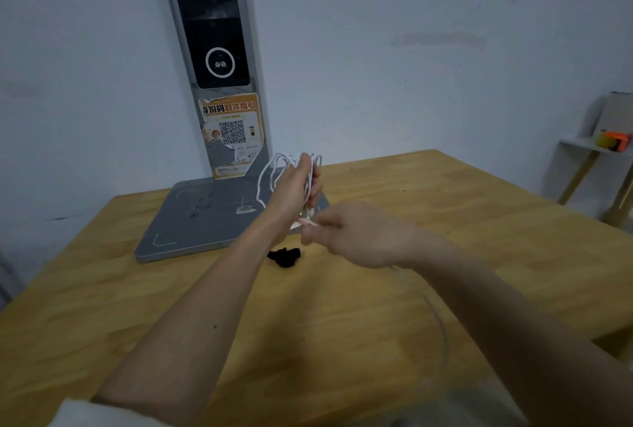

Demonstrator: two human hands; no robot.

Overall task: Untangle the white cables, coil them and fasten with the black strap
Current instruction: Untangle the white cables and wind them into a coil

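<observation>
Coil point(291, 169) is gripped upright in left hand point(294, 186) above the table point(479, 221); loose end is pinched by right hand point(356, 234). Tail (trailing under right arm) should be wound w/ even tension; strap point(284, 256) lies just below.

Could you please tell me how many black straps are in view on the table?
1. The black strap lies on the wooden table, just in front of the grey base plate, partly behind the left forearm. Others may be hidden behind the arms.
</observation>
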